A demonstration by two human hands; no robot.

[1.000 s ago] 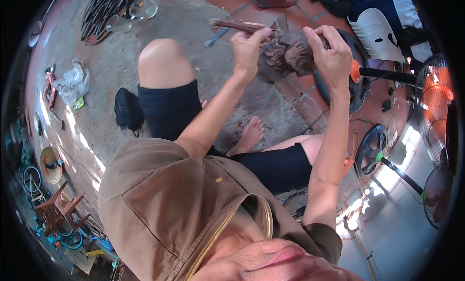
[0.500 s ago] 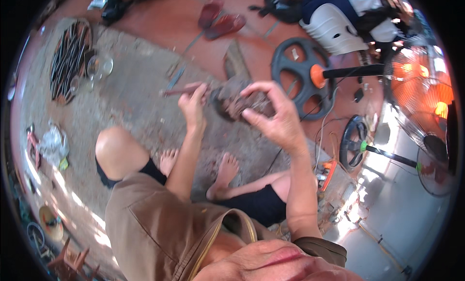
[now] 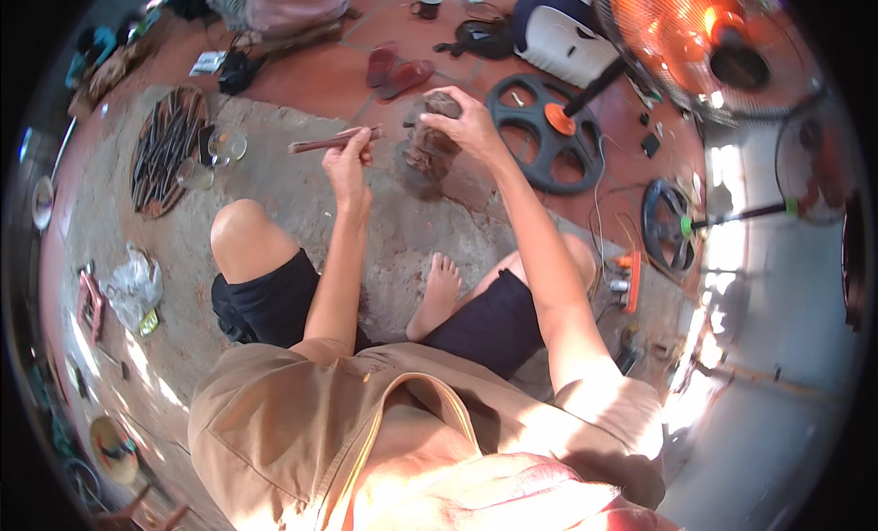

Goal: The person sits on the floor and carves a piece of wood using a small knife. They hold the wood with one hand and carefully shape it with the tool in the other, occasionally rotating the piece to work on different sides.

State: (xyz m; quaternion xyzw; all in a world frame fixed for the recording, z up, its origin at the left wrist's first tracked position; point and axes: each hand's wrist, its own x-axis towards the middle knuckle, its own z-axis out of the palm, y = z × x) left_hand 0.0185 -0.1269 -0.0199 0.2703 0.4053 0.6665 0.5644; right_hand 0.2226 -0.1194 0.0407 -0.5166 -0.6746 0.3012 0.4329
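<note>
My left hand (image 3: 347, 170) is closed round a slim reddish-brown stick (image 3: 314, 146), which points left and shows at both sides of the fingers. Its exact kind is unclear. My right hand (image 3: 465, 128) grips the far end of a lumpy dark brown piece (image 3: 428, 154) that looks like carved wood, with thumb and fingers on opposite sides. The piece is slightly blurred and stands or leans over the grey slab (image 3: 274, 138) between my bent legs. A small gap separates the stick from the brown piece.
A round tray (image 3: 144, 204) of dark rods (image 3: 165, 151) lies left, beside glass jars (image 3: 227, 146). At right stand an orange fan (image 3: 681, 37) on a dark base (image 3: 503, 110), a second fan (image 3: 665, 225) and cables. Red sandals (image 3: 407, 76) and a seated person (image 3: 297, 5) are farther off.
My view has shifted, bringing more of the far floor and the seated person in. My right hand has moved to the far end of the brown piece, which now looks more upright.
</note>
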